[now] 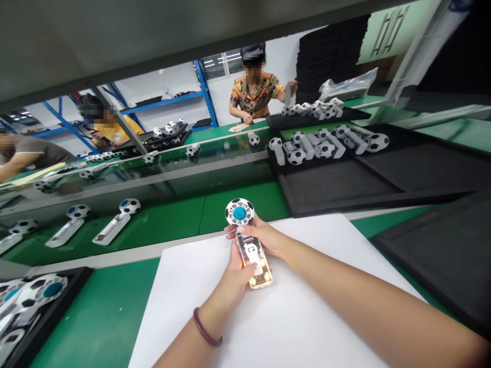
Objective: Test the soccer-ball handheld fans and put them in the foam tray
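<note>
A handheld fan has a round head with a black-and-white football pattern and a blue centre. It is held over a white sheet. My right hand is closed around the fan just below its head, thumb across the front. A clear block with glowing yellow lights and white parts inside lies under the head. Closed round this block is my left hand, its thumb pressed on the front. Whether the block is joined to the fan, I cannot tell.
Similar fans lie on the green conveyor belt ahead. More rest in a black tray at right and another tray at lower left. Across the belt sits a person; other people are at left. A shelf overhangs.
</note>
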Demonstrator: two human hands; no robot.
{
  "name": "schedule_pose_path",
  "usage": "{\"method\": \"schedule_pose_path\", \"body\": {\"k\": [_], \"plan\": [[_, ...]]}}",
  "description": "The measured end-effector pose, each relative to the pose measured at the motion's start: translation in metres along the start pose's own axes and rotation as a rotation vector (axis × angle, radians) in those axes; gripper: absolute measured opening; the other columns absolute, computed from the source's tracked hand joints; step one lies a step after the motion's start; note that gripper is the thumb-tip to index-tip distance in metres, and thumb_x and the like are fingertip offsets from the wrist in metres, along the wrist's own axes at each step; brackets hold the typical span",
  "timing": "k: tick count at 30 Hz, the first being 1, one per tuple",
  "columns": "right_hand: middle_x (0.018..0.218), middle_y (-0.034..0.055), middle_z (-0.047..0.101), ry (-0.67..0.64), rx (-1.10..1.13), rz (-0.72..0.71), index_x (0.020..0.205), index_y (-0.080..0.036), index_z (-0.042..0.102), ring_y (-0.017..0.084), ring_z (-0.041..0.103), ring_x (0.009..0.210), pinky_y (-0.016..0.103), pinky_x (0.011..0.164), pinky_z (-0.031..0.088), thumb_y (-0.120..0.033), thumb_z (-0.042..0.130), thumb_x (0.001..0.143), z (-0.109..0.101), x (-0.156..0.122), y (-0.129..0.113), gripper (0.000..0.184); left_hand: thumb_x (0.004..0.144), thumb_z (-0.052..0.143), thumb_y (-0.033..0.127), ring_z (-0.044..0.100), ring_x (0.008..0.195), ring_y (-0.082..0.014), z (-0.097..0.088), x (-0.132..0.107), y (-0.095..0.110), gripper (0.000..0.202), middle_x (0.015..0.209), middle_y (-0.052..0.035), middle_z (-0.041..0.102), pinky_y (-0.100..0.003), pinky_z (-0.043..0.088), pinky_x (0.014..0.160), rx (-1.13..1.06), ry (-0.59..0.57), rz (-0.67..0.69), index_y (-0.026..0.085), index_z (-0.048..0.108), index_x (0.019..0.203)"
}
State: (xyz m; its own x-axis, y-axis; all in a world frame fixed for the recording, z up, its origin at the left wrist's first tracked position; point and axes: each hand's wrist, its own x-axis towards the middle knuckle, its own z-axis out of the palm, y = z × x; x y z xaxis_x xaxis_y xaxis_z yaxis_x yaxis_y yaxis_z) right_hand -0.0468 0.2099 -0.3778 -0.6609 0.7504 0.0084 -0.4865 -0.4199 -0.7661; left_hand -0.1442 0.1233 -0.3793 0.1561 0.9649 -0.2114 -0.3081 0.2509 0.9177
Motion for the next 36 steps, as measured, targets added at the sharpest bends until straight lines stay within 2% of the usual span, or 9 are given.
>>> {"method": "schedule_pose_path", "body": {"k": [7, 12, 19, 30, 36], "plan": [[0.093, 0.0042, 0.067, -0.011, 0.006, -0.011, 0.108, -0.022, 0.043, 0.019, 0.065, 0.086, 0.031, 0.07, 0.053, -0.03, 0.08, 0.062, -0.0005, 0.0, -0.0006, 0.06, 0.064, 0.07, 0.028, 0.06, 0.079, -0.0219, -0.0014, 0.0001, -0.0011, 0.077, 0.09, -0.0051, 0.059, -0.041, 0.049, 0.074, -0.012, -0.005, 0.004, 0.023, 0.024, 0.126], [0.093, 0.0049, 0.067, 0.003, -0.005, 0.004, 0.108, -0.022, 0.043, 0.02, 0.065, 0.086, 0.032, 0.069, 0.053, -0.03, 0.081, 0.06, 0.0003, -0.0002, -0.0007, 0.062, 0.068, 0.064, 0.028, 0.061, 0.08, -0.0234, -0.0036, 0.0017, -0.001, 0.071, 0.097, -0.0059, 0.056, -0.045, 0.05, 0.075, -0.053, 0.005, -0.003, 0.025, 0.025, 0.127], [0.094, 0.0048, 0.067, -0.019, 0.003, 0.002, 0.105, -0.021, 0.044, 0.019, 0.065, 0.086, 0.031, 0.069, 0.053, -0.028, 0.08, 0.062, -0.0003, 0.0004, 0.002, 0.057, 0.071, 0.063, 0.028, 0.06, 0.077, -0.022, -0.0041, 0.0025, 0.0008, 0.069, 0.091, -0.0045, 0.057, -0.043, 0.05, 0.073, -0.043, -0.018, 0.003, 0.024, 0.023, 0.127], [0.095, 0.005, 0.067, -0.019, -0.036, -0.007, 0.107, -0.022, 0.043, 0.019, 0.065, 0.088, 0.031, 0.069, 0.053, -0.03, 0.078, 0.065, 0.001, -0.0009, -0.0009, 0.055, 0.071, 0.062, 0.027, 0.06, 0.081, -0.0229, -0.0023, -0.0015, 0.0033, 0.069, 0.098, -0.006, 0.056, -0.045, 0.05, 0.075, -0.039, -0.01, 0.0, 0.025, 0.023, 0.128], [0.094, 0.0046, 0.067, 0.023, -0.064, 0.025, 0.106, -0.021, 0.045, 0.019, 0.064, 0.087, 0.029, 0.066, 0.054, -0.034, 0.08, 0.06, 0.0011, -0.0013, -0.0012, 0.059, 0.065, 0.07, 0.03, 0.06, 0.084, -0.0225, -0.0049, -0.002, 0.0004, 0.076, 0.1, -0.0069, 0.057, -0.043, 0.05, 0.077, -0.016, -0.044, 0.029, 0.024, 0.024, 0.126]]}}
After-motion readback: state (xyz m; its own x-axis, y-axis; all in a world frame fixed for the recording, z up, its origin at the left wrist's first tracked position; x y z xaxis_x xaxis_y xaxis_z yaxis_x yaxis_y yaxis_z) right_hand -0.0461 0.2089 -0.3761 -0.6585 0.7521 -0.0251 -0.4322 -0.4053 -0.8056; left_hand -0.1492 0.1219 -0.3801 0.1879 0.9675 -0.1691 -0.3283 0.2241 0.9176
